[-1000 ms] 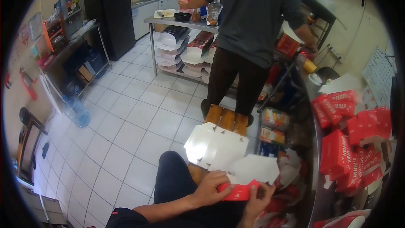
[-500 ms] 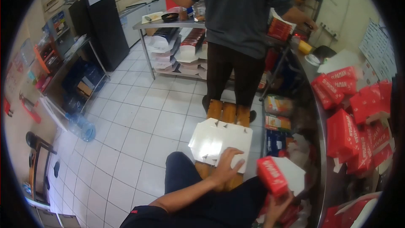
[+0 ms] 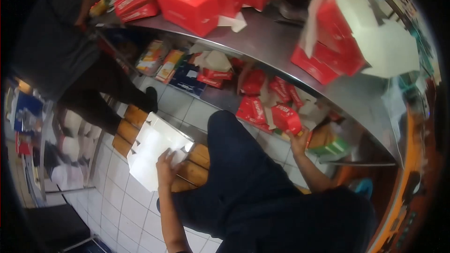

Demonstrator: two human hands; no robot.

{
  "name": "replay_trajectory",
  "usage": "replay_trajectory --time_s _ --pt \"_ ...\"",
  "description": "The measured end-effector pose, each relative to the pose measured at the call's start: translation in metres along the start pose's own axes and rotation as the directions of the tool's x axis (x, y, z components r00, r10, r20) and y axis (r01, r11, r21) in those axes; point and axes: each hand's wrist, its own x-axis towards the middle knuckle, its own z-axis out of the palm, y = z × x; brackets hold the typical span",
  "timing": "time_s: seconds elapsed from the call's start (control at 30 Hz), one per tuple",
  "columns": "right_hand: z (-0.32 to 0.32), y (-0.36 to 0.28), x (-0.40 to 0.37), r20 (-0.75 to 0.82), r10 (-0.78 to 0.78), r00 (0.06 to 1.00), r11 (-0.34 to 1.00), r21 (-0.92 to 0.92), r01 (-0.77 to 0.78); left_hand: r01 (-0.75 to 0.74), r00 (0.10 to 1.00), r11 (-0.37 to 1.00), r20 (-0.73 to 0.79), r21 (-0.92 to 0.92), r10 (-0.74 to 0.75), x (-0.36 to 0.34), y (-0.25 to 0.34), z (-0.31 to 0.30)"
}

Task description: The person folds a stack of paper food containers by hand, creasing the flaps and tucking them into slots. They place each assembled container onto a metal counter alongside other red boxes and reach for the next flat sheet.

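Observation:
A flat white cardboard sheet lies on a slatted wooden bench in front of my legs. My left hand rests on its near right part, fingers somewhat apart and slightly blurred. Off to the right, my right hand is closed at the lower edge of a red box with white lettering. That box is among several other red boxes on the low shelf beneath the metal counter.
Red boxes crowd the metal counter, with more and open white flaps at its right end. Another person stands at the left beyond the bench. A black seat is at bottom left.
The view has swung right towards the counter and low shelf. My right hand has moved with the red box to the shelf's boxes. My left hand is still on the white sheet.

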Motion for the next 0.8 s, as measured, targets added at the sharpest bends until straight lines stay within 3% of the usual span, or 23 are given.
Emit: replay_trajectory --time_s 0.03,0.1,0.13,0.17,0.2,0.23,0.27,0.33,0.37,0.4,0.43,0.47,0.5,0.53,0.6,0.67,0.7,0.77,0.8 --pt "0.003 0.023 0.013 -0.078 -0.252 0.964 0.959 -0.151 0.239 -0.019 1.000 1.000 0.012 0.001 0.019 0.003 -0.007 -0.002" --pt "-0.007 -0.013 0.021 -0.131 -0.230 0.964 0.960 -0.194 0.202 -0.009 1.000 0.986 0.024 -0.164 0.013 -0.004 -0.022 -0.002" --pt "-0.003 -0.031 0.025 -0.172 -0.209 0.963 0.957 -0.239 0.165 -0.012 1.000 0.988 0.023 -0.154 0.016 -0.003 -0.018 -0.010" --pt "0.003 -0.032 0.039 -0.170 -0.207 0.964 0.959 -0.233 0.164 0.130 0.987 0.984 -0.074 -0.122 -0.140 -0.004 -0.006 -0.020" --pt "0.006 -0.028 0.057 -0.153 -0.251 0.956 0.967 -0.076 0.242 0.272 0.941 0.956 -0.176 -0.108 -0.288 -0.004 0.002 -0.024" --pt "0.008 -0.021 0.072 -0.142 -0.300 0.943 0.946 0.084 0.314 0.200 0.898 0.974 -0.377 -0.110 -0.227 -0.005 0.003 -0.023" --pt "0.008 -0.006 0.082 -0.135 -0.306 0.942 0.943 0.095 0.320 0.205 0.892 0.973 -0.389 -0.107 -0.231 -0.008 0.013 -0.029" --pt "0.024 0.022 0.090 -0.013 -0.439 0.899 0.859 -0.299 0.415 0.168 0.742 0.969 -0.624 -0.181 -0.245 -0.010 0.039 -0.053" --pt "0.036 0.016 0.072 0.118 -0.447 0.887 0.852 -0.248 0.462 0.117 0.706 0.990 -0.695 -0.076 -0.137 -0.016 0.031 -0.053" --pt "0.049 -0.001 0.052 0.252 -0.469 0.846 0.838 -0.174 0.517 0.177 0.721 0.978 -0.662 -0.108 -0.204 -0.024 0.049 -0.066" --pt "0.060 -0.084 -0.001 0.443 -0.260 0.858 0.963 0.181 0.199 0.191 0.734 0.970 -0.634 -0.151 -0.243 -0.035 0.062 -0.073" --pt "0.080 -0.101 -0.033 0.600 -0.203 0.774 0.959 0.283 0.032 0.203 0.766 0.944 -0.559 -0.260 -0.319 -0.038 0.098 -0.089" --pt "0.089 -0.152 -0.064 0.676 -0.352 0.647 0.936 0.269 0.228 0.104 0.820 0.947 -0.513 -0.303 -0.254 -0.041 0.121 -0.097" --pt "0.088 -0.195 -0.099 0.730 -0.469 0.498 0.867 0.271 0.419 0.106 0.853 0.953 -0.466 -0.285 -0.234 -0.051 0.137 -0.096" --pt "0.109 -0.248 -0.129 0.613 -0.767 0.190 0.552 0.477 0.684 0.040 0.913 0.930 -0.364 -0.366 -0.183 -0.056 0.175 -0.105" --pt "0.128 -0.274 -0.143 0.564 -0.824 0.051 0.490 0.665 0.563 -0.020 0.935 0.883 -0.321 -0.469 -0.150 -0.067 0.196 -0.107" --pt "0.137 -0.286 -0.148 0.554 -0.827 0.097 0.535 0.721 0.440 0.016 0.935 0.865 -0.300 -0.501 -0.191 -0.076 0.197 -0.101" --pt "0.148 -0.295 -0.147 0.547 -0.830 0.104 0.545 0.760 0.354 0.055 0.922 0.849 -0.299 -0.526 -0.245 -0.086 0.199 -0.094" --pt "0.155 -0.300 -0.148 0.551 -0.828 0.110 0.558 0.786 0.267 0.056 0.924 0.764 -0.257 -0.643 -0.284 -0.088 0.202 -0.094"
